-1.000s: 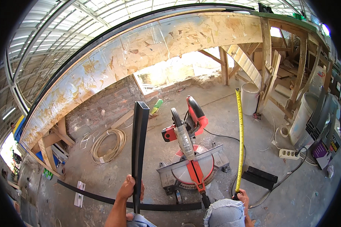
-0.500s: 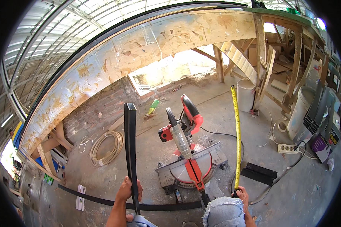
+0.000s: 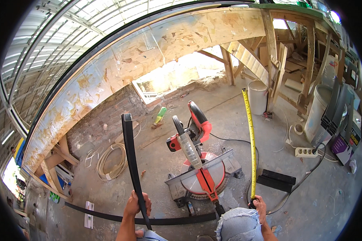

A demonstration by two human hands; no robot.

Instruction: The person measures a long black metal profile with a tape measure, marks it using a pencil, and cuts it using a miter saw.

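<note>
My left hand [image 3: 137,205] is closed around the lower part of a black rectangular profile bar [image 3: 131,160], which stands up from near my knee and leans a little left at its top. In my right hand [image 3: 260,207], beside my torn-jeans knee, is a tape measure [image 3: 250,144]. Its yellow blade reaches far out, nearly straight, toward a white bucket. Between my hands a red and grey miter saw [image 3: 206,178] rests on the floor, its head raised. A long black strip [image 3: 104,216] lies across the floor in front of me, passing behind the held bar.
A coiled tan hose [image 3: 110,160] lies at the left. Right of the tape are short black profile pieces [image 3: 276,181], a white power strip [image 3: 306,152] with a cable, and a white bucket [image 3: 257,97]. A wooden workbench [image 3: 120,60] spans the back.
The top of the black bar has tilted to the left, and its open end no longer faces me as much. My view has shifted slightly; the tape remains extended.
</note>
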